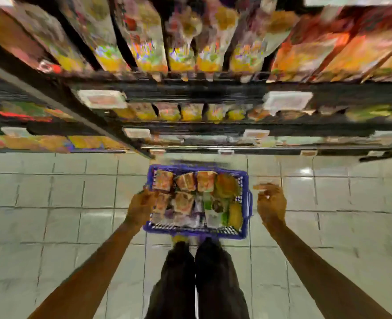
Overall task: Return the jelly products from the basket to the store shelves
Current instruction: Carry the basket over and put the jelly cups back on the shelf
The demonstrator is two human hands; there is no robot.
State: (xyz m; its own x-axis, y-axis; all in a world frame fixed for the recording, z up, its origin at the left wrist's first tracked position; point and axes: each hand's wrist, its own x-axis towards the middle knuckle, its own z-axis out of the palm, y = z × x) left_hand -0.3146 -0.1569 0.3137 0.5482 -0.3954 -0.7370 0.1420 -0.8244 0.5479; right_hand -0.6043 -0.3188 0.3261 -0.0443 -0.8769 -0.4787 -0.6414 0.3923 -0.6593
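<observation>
Presently, the person stands over a blue basket (197, 234) set on the tiled floor (75, 192), with dark trouser legs (197, 284) just behind its near rim. The whole view is smeared by motion, and fine detail is lost.

Left hand (142, 203): at the basket's left rim, fingers reaching in over the nearest packet (161, 202). Contact with rim or packet appears likely, but the blur does not show whether the fingers grip anything; this cannot be told.

Right hand (271, 203): just beside the basket's right wall, apart from it, fingers loosely bent, forefinger pointing forward. Nothing is seen in it.

Basket contents: the jelly packets (185, 180) fill it closely. Orange and red packets lie in a row along the far side, one yellow-green packet lies at the far right corner, and paler, purple and green packets lie on the near side. No labels are legible.

Beyond the basket rise the store shelves (213, 93), several tiers, stocked with yellow and orange packets, with pale price tags on the rails.
</observation>
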